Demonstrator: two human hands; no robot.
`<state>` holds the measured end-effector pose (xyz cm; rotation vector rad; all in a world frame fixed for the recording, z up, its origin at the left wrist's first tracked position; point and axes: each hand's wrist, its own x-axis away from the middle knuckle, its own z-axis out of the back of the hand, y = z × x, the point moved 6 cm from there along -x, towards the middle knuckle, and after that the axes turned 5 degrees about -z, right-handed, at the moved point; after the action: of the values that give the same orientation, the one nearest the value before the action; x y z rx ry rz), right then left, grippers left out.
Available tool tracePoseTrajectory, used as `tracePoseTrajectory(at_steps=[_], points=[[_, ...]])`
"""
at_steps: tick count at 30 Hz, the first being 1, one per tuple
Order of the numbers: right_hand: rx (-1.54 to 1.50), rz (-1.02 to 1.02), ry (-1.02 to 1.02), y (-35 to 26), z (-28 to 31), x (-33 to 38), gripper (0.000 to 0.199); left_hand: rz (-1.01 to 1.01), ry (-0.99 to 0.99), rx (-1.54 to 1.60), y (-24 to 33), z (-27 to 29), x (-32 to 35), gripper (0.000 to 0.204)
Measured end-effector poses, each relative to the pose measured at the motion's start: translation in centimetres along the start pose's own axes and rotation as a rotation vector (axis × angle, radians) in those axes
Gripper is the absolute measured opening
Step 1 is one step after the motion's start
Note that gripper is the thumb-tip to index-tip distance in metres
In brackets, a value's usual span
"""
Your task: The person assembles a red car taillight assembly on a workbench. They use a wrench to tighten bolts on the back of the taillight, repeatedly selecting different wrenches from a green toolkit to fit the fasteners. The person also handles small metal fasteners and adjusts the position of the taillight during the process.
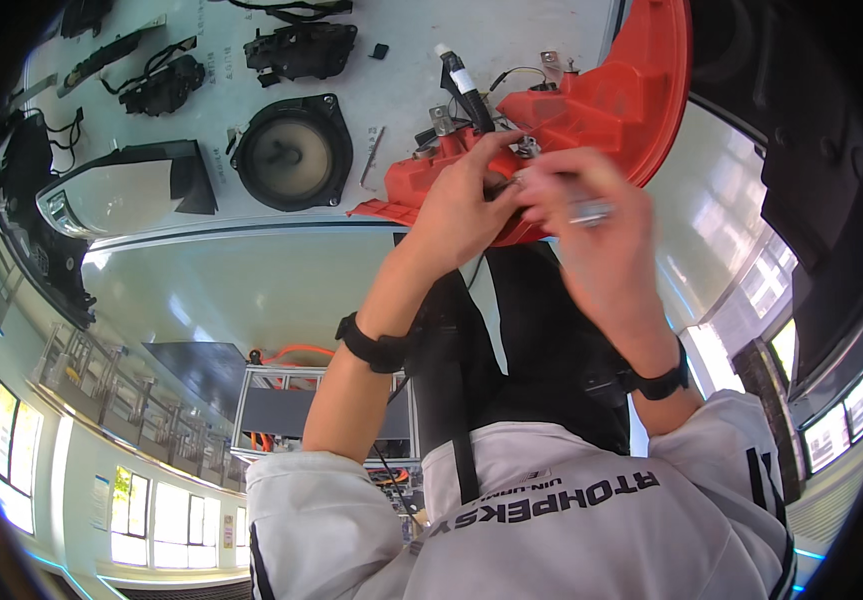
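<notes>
A large red car tail lamp (641, 95) lies at the front edge of the table, its back side with metal brackets and wiring facing up. My left hand (463, 205) rests over its near part, with thumb and fingers bent inward; whatever they pinch is hidden. Just to the right, my right hand (601, 215) is curled and smeared by motion. A shiny silver metal piece (589, 212) shows between its fingers, its kind too blurred to tell. The fingertips of both hands come close together above the lamp. A black corrugated wiring sleeve (464, 92) with a white band rises from the lamp behind my left hand.
Left of the lamp lie a thin metal hex key (372, 158) and a round black speaker (293, 153). Farther left are a white mirror cover (116, 198) and several black latch units (301, 50). A dark panel (821, 130) stands at the right.
</notes>
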<state>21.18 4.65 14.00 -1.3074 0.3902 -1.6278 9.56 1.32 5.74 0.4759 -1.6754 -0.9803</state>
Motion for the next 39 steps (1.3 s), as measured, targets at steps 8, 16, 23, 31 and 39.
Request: tracePoseTrajectory(at_steps=[8,16,23,31,39], points=[[0.164,0.392,0.129,-4.2,-0.9,-3.4,0.009,0.029,0.052,0.138,-1.3,0.4,-0.3,0.044],[-0.398,-0.124,-0.02,2.4,5.1,-4.9,0.029,-0.028,0.139,0.044,-1.2,0.3,0.2,0.042],[-0.454,-0.234,-0.096,4.0,4.4,-4.9,0.029,-0.051,0.184,0.112,-1.0,0.5,0.3,0.041],[-0.37,-0.318,-0.123,4.6,4.5,-5.4,0.032,-0.042,0.17,0.098,-0.5,0.6,0.2,0.037],[-0.303,-0.183,-0.027,2.9,3.0,-1.8,0.028,0.002,0.092,-0.043,-0.3,0.8,0.1,0.036]])
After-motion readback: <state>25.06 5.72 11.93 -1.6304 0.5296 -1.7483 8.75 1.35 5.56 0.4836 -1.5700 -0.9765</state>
